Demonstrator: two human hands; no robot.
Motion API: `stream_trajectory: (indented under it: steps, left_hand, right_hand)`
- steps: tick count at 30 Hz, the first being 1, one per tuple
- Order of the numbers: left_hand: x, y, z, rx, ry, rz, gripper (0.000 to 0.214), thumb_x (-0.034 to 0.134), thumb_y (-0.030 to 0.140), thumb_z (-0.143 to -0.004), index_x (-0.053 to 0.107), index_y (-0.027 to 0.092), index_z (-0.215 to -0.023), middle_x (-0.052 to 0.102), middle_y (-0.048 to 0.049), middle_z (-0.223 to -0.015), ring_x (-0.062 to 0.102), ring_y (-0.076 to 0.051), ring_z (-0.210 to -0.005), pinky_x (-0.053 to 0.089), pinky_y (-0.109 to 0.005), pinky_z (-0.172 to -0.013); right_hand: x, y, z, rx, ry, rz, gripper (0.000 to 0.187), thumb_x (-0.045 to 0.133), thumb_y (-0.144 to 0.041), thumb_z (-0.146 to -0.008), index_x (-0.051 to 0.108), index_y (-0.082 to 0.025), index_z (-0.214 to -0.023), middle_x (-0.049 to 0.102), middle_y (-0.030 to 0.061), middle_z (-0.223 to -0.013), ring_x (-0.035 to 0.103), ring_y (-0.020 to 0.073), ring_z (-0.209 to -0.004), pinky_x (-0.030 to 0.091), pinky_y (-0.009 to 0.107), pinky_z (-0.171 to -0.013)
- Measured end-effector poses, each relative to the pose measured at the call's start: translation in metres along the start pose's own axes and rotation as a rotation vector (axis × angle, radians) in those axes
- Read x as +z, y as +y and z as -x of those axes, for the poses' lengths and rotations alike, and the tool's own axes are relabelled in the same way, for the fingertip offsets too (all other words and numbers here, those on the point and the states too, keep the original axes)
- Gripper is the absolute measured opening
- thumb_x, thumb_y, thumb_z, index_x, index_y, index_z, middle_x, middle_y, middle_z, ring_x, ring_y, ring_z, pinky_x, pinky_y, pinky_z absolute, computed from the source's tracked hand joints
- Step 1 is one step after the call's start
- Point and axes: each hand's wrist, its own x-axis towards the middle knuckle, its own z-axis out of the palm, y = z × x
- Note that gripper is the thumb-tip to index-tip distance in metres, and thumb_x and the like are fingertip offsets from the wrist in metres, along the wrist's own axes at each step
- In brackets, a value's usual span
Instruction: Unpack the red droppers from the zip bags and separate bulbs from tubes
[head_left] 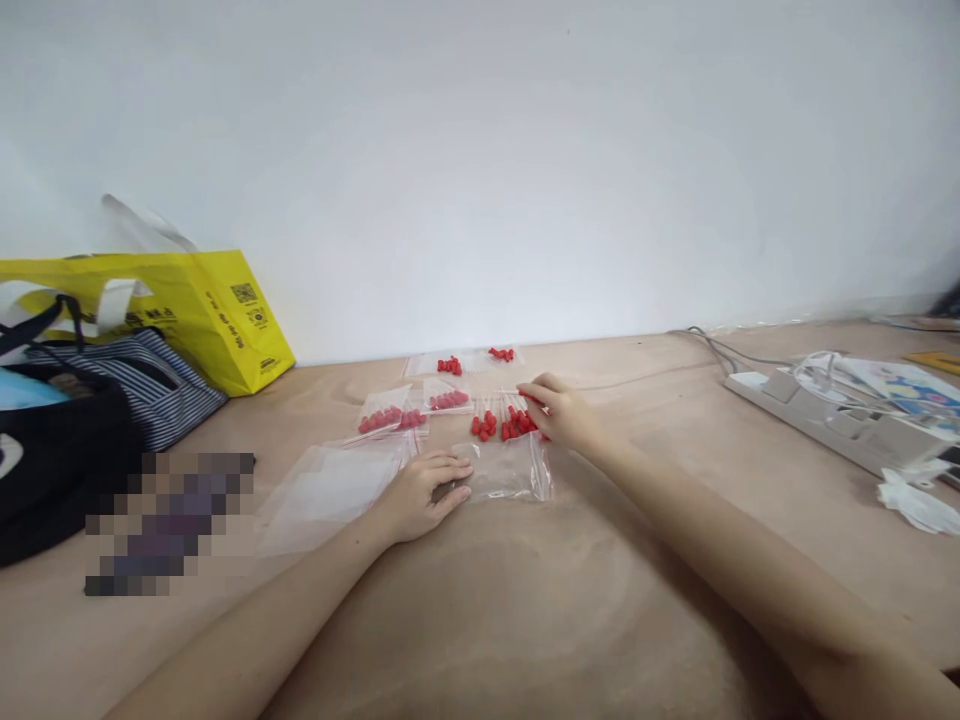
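My left hand [424, 492] lies at the left end of a clear zip bag [506, 468], its edge between thumb and fingers. The bag lies flat and looks empty. Just beyond it, my right hand [564, 410] is closed, fingertips pinching a red-ended stick. Beneath and beside those fingers is a loose group of thin pale sticks with red bulb-like ends [486, 426], similar to droppers. Left of them lie filled clear bags [381, 415] holding more red-ended pieces. Flat empty bags [330, 485] are spread by my left wrist.
Farther back, near the wall, more red-ended pieces [450, 366] rest on clear bags. A yellow bag [255, 330], a striped pouch [161, 385] and a black bag [67, 470] stand at left, near a blurred-out object [172, 525]. A power strip [806, 415] with cables lies at right.
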Motion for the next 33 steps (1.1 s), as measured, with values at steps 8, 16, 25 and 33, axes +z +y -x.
stream_trajectory:
  steps: [8, 16, 25, 33]
  left_hand:
    - [-0.002, 0.003, 0.0, 0.012, 0.003, 0.007, 0.025, 0.051, 0.029, -0.08, 0.062, 0.02, -0.1, 0.066, -0.0058, -0.099, 0.056, -0.02, -0.1, 0.045, -0.039, -0.087]
    - [-0.002, 0.003, 0.0, 0.011, -0.013, -0.002, 0.027, 0.05, 0.029, -0.08, 0.062, 0.018, -0.102, 0.065, -0.0068, -0.102, 0.055, -0.02, -0.101, 0.045, -0.039, -0.088]
    - [-0.001, 0.001, 0.0, 0.019, -0.021, -0.024, 0.027, 0.049, 0.031, -0.081, 0.061, 0.02, -0.104, 0.064, -0.0061, -0.103, 0.054, -0.02, -0.102, 0.044, -0.038, -0.087]
    - [-0.005, 0.003, 0.0, 0.016, -0.085, -0.066, 0.031, 0.04, 0.033, -0.086, 0.057, 0.022, -0.109, 0.06, -0.0051, -0.111, 0.05, -0.021, -0.106, 0.041, -0.039, -0.09]
  right_hand:
    - [0.028, -0.015, -0.029, -0.104, -0.402, 0.442, 0.028, 0.038, -0.009, -0.081, 0.057, -0.015, -0.1, 0.055, 0.0106, -0.095, 0.055, 0.0174, -0.078, 0.039, 0.027, -0.07]
    - [0.016, -0.023, -0.029, 0.058, -0.425, 0.263, 0.026, 0.051, -0.033, -0.077, 0.062, -0.023, -0.098, 0.06, 0.0067, -0.098, 0.055, 0.0216, -0.092, 0.034, 0.036, -0.08]
    - [-0.019, -0.024, 0.012, 0.445, -0.215, -0.008, 0.037, 0.049, -0.049, -0.075, 0.057, -0.018, -0.057, 0.058, 0.0017, -0.055, 0.051, 0.0116, -0.051, 0.033, 0.022, -0.048]
    - [-0.006, -0.035, 0.048, 0.607, -0.289, -0.24, 0.028, 0.062, -0.04, -0.063, 0.049, -0.018, -0.052, 0.056, 0.0, -0.055, 0.049, 0.011, -0.05, 0.036, 0.022, -0.047]
